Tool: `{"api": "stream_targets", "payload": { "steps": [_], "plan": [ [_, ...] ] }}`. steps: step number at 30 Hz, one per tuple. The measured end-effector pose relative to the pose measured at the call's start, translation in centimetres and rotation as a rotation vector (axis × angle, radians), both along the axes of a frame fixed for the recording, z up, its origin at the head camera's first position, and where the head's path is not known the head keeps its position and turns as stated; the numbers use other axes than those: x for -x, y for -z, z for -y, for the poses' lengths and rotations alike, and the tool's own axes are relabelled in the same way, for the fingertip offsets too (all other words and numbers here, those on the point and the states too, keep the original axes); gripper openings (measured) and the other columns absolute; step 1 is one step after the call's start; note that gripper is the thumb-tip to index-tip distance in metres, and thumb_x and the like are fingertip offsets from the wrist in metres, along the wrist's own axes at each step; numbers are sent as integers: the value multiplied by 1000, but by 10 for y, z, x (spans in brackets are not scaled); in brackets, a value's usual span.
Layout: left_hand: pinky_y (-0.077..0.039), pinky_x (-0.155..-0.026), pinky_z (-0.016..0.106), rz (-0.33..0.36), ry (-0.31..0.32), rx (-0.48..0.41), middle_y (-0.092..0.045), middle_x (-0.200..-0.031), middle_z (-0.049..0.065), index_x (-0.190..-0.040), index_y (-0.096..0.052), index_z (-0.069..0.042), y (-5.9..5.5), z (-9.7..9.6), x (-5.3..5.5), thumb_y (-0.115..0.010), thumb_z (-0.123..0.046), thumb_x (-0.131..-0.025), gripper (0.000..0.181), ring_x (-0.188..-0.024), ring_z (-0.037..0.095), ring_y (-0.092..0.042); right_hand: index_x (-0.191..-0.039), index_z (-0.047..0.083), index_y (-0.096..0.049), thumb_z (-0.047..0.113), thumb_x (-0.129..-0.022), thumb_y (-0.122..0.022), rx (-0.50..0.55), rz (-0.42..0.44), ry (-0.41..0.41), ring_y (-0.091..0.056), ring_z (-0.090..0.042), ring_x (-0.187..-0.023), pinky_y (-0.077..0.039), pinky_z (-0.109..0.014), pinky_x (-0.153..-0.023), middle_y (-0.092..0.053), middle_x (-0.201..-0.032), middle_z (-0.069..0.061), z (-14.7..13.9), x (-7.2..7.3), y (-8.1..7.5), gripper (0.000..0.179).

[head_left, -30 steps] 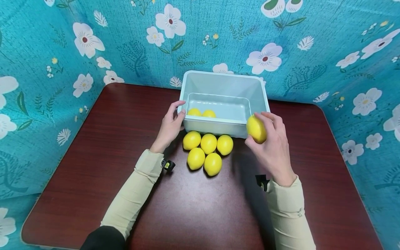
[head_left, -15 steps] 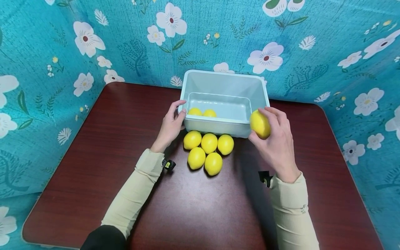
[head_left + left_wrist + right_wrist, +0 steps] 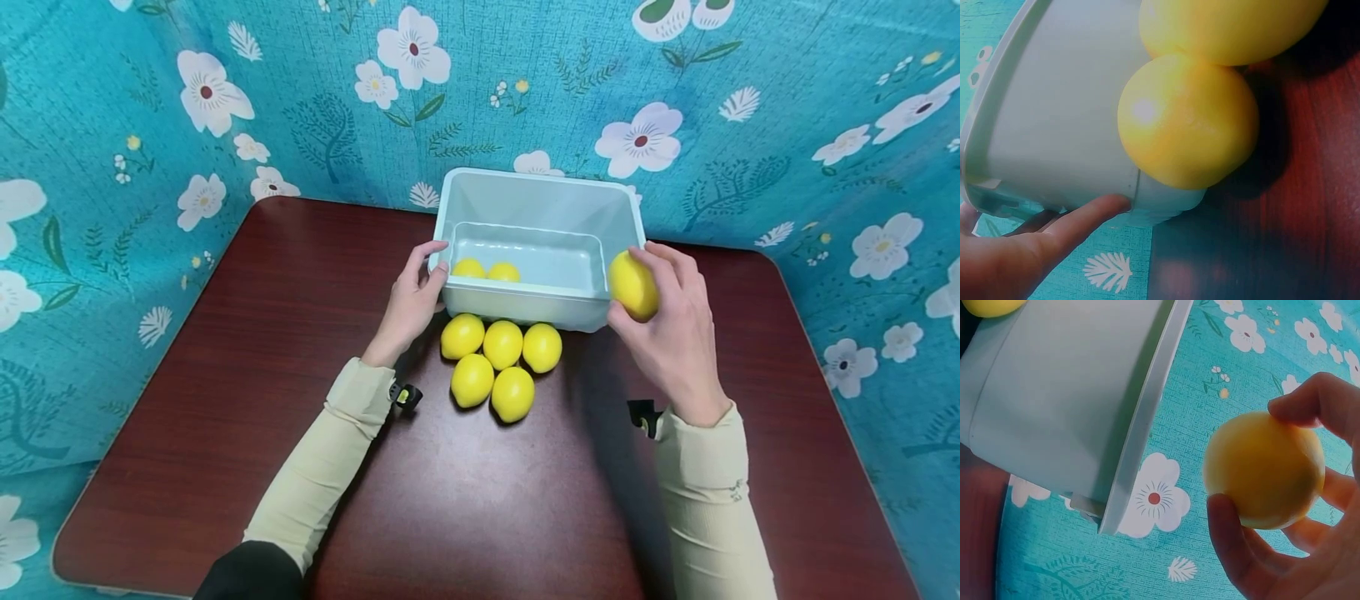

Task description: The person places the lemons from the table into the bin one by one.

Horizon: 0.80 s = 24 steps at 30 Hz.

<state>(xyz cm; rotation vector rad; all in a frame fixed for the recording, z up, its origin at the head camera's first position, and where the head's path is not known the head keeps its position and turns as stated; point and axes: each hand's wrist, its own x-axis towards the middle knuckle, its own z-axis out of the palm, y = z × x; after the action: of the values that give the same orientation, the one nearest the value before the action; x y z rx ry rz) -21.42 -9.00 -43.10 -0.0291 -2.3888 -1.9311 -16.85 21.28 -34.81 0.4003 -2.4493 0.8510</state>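
A pale blue-grey plastic bin [image 3: 525,304] stands at the back of the table, with two lemons [image 3: 503,272] inside near its front left corner. My left hand [image 3: 406,304] holds the bin's left end, fingertips at the rim; in the left wrist view one finger [image 3: 1094,212] lies along its lower corner. My right hand [image 3: 678,333] grips a lemon [image 3: 633,286] between thumb and fingers, raised beside the bin's front right corner. The right wrist view shows this lemon [image 3: 1263,469] apart from the bin wall [image 3: 1072,394]. Several lemons [image 3: 502,345] cluster against the bin's front.
The dark red-brown table [image 3: 247,375] spreads out on both sides of the bin. Right behind it hangs a turquoise flowered cloth [image 3: 510,83], which also encloses the left and right sides.
My right hand, with the lemon in its grip, has shifted to the right and slightly upward past the bin's front right corner. The left hand and the bin stay in place.
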Motion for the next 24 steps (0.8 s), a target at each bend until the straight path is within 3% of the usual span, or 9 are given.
{"api": "stream_targets", "payload": {
  "steps": [8, 18, 24],
  "plan": [
    [-57, -81, 47, -4, -2, 13, -30, -79, 3, -140, -43, -28, 1, 0, 0, -45, -38, -101, 40, -72, 21, -39, -128, 5, -58, 8, -78, -71, -6, 7, 9, -48, -33, -120, -46, -53, -85, -48, -137, -16, -2, 3, -4, 52],
    [-57, -82, 49, -1, -5, 11, -30, -81, 5, -137, -44, -34, 0, 0, -1, -45, -38, -101, 37, -71, 19, -38, -130, 5, -57, 9, -78, -72, -8, 34, 14, -50, -33, -117, -47, -54, -87, -47, -139, -15, -3, 8, -6, 54],
    [-57, -82, 50, -6, -4, 11, -30, -80, 3, -140, -43, -28, 0, 0, 0, -45, -38, -101, 40, -70, 19, -38, -130, 4, -57, 8, -78, -73, -7, 32, 3, -50, -34, -118, -48, -55, -90, -47, -138, -17, -3, 12, -7, 54]
  ]
}}
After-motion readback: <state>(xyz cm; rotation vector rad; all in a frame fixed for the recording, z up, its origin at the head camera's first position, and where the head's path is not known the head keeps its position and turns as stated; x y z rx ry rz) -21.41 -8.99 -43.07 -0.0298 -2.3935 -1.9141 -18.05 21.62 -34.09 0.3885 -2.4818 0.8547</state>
